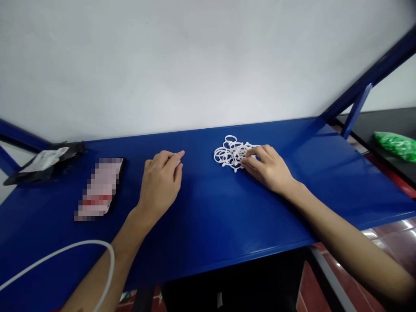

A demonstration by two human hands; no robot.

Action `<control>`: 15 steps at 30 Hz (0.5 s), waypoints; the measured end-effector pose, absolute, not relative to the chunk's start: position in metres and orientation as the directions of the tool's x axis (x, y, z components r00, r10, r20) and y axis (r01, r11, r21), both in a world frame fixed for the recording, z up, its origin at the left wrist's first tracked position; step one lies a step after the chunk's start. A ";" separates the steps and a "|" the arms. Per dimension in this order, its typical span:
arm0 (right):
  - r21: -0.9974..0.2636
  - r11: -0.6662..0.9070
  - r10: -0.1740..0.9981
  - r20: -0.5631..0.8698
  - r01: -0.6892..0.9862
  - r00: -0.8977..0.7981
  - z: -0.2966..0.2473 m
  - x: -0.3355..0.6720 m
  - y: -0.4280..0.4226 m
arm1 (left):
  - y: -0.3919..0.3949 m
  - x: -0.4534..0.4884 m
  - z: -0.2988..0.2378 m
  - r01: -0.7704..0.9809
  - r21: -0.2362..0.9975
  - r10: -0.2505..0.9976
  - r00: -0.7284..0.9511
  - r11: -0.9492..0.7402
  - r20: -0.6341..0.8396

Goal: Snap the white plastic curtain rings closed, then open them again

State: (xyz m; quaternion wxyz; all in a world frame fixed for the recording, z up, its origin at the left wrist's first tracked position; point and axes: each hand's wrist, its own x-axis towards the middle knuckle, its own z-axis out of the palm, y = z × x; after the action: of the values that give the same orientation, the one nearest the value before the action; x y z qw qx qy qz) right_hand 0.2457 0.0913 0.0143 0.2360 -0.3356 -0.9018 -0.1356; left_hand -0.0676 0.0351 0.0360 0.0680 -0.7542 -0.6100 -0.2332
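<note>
White plastic rings [231,157] with small knobs lie in a tangled pile on the blue table [208,221]. At the pile's right edge is my right hand [268,169], its fingers bent and the fingertips closed on a white ring there. The fingers partly cover that side of the pile. My left hand [160,175] hovers over the table, to the left of the rings and apart from them. Its thumb and fingers come together in a pinch, with a small pale spot between them that is too hidden to name.
A phone [100,186] with a blurred-out screen lies to the left. Behind it sits a black plastic package [48,162] with a white label. A white cable [81,242] loops over my left forearm. Green material in a bag [396,145] rests on a dark surface at far right.
</note>
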 end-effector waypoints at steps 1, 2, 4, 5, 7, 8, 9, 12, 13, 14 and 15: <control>0.079 0.740 0.546 0.510 0.668 -0.665 0.014 0.245 0.091 | 0.035 -0.066 0.034 0.945 0.194 0.887 0.157 -0.263 0.434; 0.064 0.743 0.553 0.501 0.666 -0.666 0.014 0.245 0.091 | 0.034 -0.064 0.032 0.937 0.207 0.885 0.169 -0.281 0.435; 0.030 0.745 0.571 0.489 0.666 -0.660 0.015 0.246 0.089 | 0.033 -0.059 0.029 0.913 0.241 0.877 0.201 -0.329 0.437; 0.016 0.745 0.575 0.491 0.667 -0.654 0.015 0.246 0.088 | 0.032 -0.056 0.028 0.894 0.266 0.870 0.219 -0.360 0.442; -0.002 0.745 0.572 0.515 0.667 -0.639 0.018 0.245 0.083 | 0.029 -0.050 0.027 0.838 0.346 0.859 0.251 -0.423 0.446; -0.011 0.751 0.564 0.532 0.660 -0.632 0.020 0.243 0.080 | 0.027 -0.047 0.028 0.802 0.398 0.860 0.260 -0.446 0.439; -0.026 0.759 0.555 0.546 0.650 -0.627 0.022 0.239 0.076 | 0.026 -0.045 0.029 0.764 0.454 0.865 0.267 -0.458 0.425; -0.144 0.798 0.556 0.549 0.585 -0.624 0.028 0.220 0.062 | 0.021 -0.038 0.032 0.661 0.611 0.897 0.256 -0.435 0.361; -0.219 0.806 0.572 0.531 0.550 -0.626 0.030 0.211 0.058 | 0.020 -0.036 0.033 0.634 0.654 0.909 0.243 -0.413 0.338; -0.310 0.802 0.594 0.498 0.510 -0.632 0.030 0.202 0.053 | 0.019 -0.035 0.034 0.609 0.691 0.921 0.228 -0.389 0.317; -0.409 0.779 0.626 0.460 0.476 -0.630 0.030 0.192 0.049 | 0.018 -0.034 0.034 0.589 0.721 0.931 0.215 -0.365 0.295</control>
State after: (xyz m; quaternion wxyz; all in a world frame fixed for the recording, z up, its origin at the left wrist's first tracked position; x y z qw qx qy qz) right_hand 0.1924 0.0494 0.0304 0.3004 -0.3081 -0.8940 0.1252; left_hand -0.0343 0.0184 0.0344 -0.2365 -0.7428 -0.5114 -0.3617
